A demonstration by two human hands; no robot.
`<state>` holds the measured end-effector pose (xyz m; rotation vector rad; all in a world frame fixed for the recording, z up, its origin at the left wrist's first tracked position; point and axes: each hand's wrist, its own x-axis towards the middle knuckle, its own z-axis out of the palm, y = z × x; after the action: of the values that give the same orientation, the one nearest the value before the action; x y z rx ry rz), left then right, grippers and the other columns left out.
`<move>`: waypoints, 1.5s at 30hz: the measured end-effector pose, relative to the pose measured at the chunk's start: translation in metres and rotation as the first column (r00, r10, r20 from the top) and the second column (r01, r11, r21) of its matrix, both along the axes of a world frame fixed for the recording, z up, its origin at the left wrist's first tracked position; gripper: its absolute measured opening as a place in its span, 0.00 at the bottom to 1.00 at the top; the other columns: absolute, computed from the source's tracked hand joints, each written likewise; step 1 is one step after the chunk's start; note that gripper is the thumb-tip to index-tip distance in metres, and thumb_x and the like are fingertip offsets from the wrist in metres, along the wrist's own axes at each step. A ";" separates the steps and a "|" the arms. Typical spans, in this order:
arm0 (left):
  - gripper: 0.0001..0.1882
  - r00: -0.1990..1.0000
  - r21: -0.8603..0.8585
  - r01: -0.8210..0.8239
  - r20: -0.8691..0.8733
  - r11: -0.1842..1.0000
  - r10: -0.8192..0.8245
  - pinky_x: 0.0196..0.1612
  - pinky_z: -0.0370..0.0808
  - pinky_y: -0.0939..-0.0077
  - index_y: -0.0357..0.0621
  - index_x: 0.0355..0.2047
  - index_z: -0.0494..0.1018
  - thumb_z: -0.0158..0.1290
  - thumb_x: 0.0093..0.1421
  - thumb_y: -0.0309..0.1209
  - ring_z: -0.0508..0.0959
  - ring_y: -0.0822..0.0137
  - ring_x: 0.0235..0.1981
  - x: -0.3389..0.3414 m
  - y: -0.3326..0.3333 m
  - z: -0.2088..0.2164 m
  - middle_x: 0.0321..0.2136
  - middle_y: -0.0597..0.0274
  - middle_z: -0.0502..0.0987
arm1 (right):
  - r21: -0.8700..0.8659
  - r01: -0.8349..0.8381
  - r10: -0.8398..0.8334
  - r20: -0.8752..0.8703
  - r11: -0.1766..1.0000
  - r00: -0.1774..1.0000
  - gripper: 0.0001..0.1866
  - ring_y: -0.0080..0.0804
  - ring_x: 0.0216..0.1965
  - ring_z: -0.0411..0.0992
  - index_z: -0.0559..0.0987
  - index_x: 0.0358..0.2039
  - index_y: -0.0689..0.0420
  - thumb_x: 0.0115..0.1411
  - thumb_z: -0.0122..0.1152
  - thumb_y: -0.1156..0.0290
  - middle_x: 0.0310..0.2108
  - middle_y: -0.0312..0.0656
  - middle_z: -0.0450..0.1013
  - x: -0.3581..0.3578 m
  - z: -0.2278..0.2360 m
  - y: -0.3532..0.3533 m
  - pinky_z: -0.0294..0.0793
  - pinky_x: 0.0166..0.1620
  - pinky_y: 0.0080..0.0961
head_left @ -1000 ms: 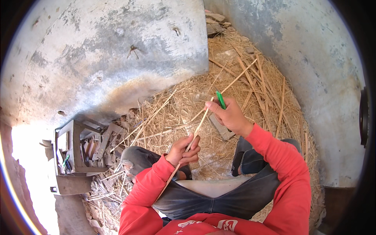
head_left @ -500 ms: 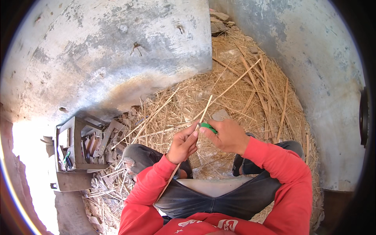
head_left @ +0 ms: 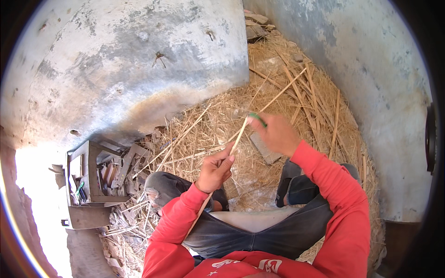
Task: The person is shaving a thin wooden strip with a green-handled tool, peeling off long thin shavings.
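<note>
1. Your left hand [head_left: 215,170]: forearm angled up and inward, fingers closed round the one pale stick [head_left: 239,137].
2. Your right hand [head_left: 278,134]: farther out, forearm slanting up and left, fingers curled round one green tool [head_left: 257,119]; blurred, so contact with the stick's upper end can't be told.
3. Stick: tilted, upper end above your left hand, lower length passing by your left forearm to your lap.
4. One block [head_left: 265,148] on the floor, just below your right hand.
5. Strips [head_left: 309,102] at right: several, overlapping, count unclear.
</note>
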<state>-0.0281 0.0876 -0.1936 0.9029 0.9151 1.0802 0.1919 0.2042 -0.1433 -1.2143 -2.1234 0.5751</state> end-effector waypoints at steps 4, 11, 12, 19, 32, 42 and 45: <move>0.25 1.000 0.043 0.014 0.016 0.999 -0.015 0.17 0.52 0.83 0.40 0.68 0.63 0.50 0.72 0.26 0.55 0.84 0.13 0.001 -0.005 0.008 0.16 0.78 0.60 | -0.134 0.030 -0.032 -0.010 0.991 0.999 0.28 0.54 0.22 0.73 0.83 0.38 0.57 0.70 0.47 0.44 0.17 0.54 0.71 0.009 0.026 0.003 0.70 0.28 0.46; 0.26 0.991 0.093 -0.022 -0.131 0.995 0.034 0.19 0.53 0.85 0.39 0.67 0.64 0.52 0.70 0.24 0.58 0.87 0.17 -0.001 -0.001 0.002 0.19 0.81 0.63 | -0.067 -0.070 0.078 0.127 0.995 0.989 0.27 0.51 0.20 0.73 0.83 0.39 0.56 0.70 0.47 0.45 0.15 0.52 0.69 -0.010 -0.003 -0.038 0.70 0.27 0.44; 0.26 0.989 0.091 -0.032 -0.140 0.995 0.044 0.20 0.53 0.86 0.38 0.67 0.64 0.53 0.69 0.24 0.57 0.87 0.18 -0.001 -0.002 0.005 0.20 0.81 0.63 | -0.025 -0.029 0.032 0.126 0.999 0.992 0.27 0.51 0.19 0.72 0.82 0.38 0.56 0.70 0.47 0.45 0.15 0.52 0.69 -0.008 -0.005 -0.027 0.70 0.27 0.44; 0.28 0.980 0.211 0.002 -0.194 0.977 0.040 0.20 0.55 0.86 0.36 0.67 0.62 0.54 0.69 0.26 0.60 0.86 0.17 0.000 -0.002 0.002 0.19 0.79 0.66 | -0.078 0.065 -0.057 0.100 0.995 0.993 0.31 0.54 0.23 0.76 0.82 0.38 0.58 0.69 0.46 0.41 0.18 0.53 0.74 0.016 0.037 0.009 0.74 0.30 0.47; 0.24 0.934 0.196 0.032 -0.354 0.980 0.041 0.39 0.70 0.87 0.30 0.62 0.69 0.57 0.66 0.23 0.72 0.84 0.37 -0.009 -0.003 -0.010 0.39 0.68 0.78 | -0.090 0.029 -0.024 0.055 0.996 0.998 0.28 0.54 0.22 0.75 0.83 0.36 0.56 0.68 0.49 0.43 0.18 0.55 0.72 0.016 0.022 0.005 0.72 0.29 0.46; 0.24 0.852 0.246 -0.028 -0.500 0.969 0.152 0.27 0.63 0.86 0.34 0.60 0.72 0.59 0.63 0.25 0.62 0.85 0.25 -0.003 0.002 -0.004 0.25 0.78 0.67 | -0.051 -0.010 0.022 0.231 0.999 0.973 0.29 0.57 0.22 0.74 0.82 0.34 0.57 0.68 0.48 0.42 0.19 0.53 0.73 0.003 0.001 -0.001 0.71 0.27 0.50; 0.24 0.845 0.262 -0.055 -0.502 0.964 0.184 0.25 0.61 0.85 0.35 0.59 0.73 0.59 0.63 0.26 0.61 0.85 0.23 -0.001 0.001 -0.001 0.22 0.78 0.65 | -0.156 -0.145 0.183 0.270 0.977 0.945 0.30 0.57 0.23 0.74 0.81 0.32 0.58 0.69 0.48 0.42 0.19 0.54 0.73 -0.011 0.000 -0.027 0.72 0.28 0.50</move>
<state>-0.0290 0.0890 -0.1947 1.3998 1.3251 1.0840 0.1808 0.1769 -0.1433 -1.2629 -2.4802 0.6590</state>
